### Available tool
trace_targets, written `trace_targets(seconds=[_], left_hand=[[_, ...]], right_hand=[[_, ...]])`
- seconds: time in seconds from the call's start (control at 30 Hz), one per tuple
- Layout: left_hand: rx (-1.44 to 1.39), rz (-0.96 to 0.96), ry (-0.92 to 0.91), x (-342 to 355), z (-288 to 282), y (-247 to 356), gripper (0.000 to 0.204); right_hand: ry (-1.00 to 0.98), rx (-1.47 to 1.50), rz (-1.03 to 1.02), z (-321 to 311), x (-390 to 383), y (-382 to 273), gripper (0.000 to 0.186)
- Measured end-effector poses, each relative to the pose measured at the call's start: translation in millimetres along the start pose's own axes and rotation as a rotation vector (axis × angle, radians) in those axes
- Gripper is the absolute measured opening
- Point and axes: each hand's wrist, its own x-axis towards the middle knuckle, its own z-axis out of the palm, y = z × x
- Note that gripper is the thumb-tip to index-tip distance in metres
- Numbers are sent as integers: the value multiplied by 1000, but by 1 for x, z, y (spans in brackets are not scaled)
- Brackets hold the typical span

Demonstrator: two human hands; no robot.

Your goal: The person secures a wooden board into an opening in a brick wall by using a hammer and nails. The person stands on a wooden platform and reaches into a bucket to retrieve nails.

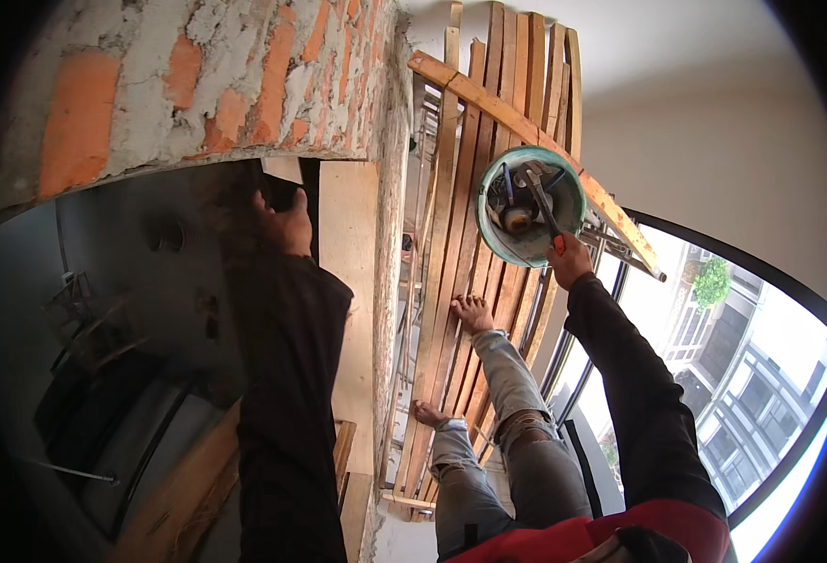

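My right hand (pixel 573 260) is closed round the orange end of a hammer (pixel 547 208), whose metal head lies over a round green bucket (pixel 489 231). Inside the bucket are blue-handled tools (pixel 509 185) and a round brownish item (pixel 518 220), partly covered. My left hand (pixel 290 225) is raised into the dark opening under the brickwork, beside a pale wooden board (pixel 348 281). Its thumb and a fingertip show, curled about something dark that I cannot make out; the other fingers are hidden in shadow.
My bare feet (pixel 474 314) stand on a platform of long wooden planks (pixel 451 244). A slanting timber (pixel 517 122) crosses it beside the bucket. Rough brick and mortar (pixel 273 75) fill the upper left. A large window (pixel 714 347) is on the right, and thick timber (pixel 183 488) lies lower left.
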Motion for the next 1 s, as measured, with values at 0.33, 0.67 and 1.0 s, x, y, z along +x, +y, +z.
trace_targets(seconds=[0.33,0.67,1.0], left_hand=[[823,792,171,105,24,-51,29],[215,235,391,-68,-89,-35,36],[-122,83,451,-194,-193,68,41]], right_hand=[[-155,-331,124,2,10,43,19],[-100,-502,142,19,19,39,20],[-187,-547,153,34,21,14,29]])
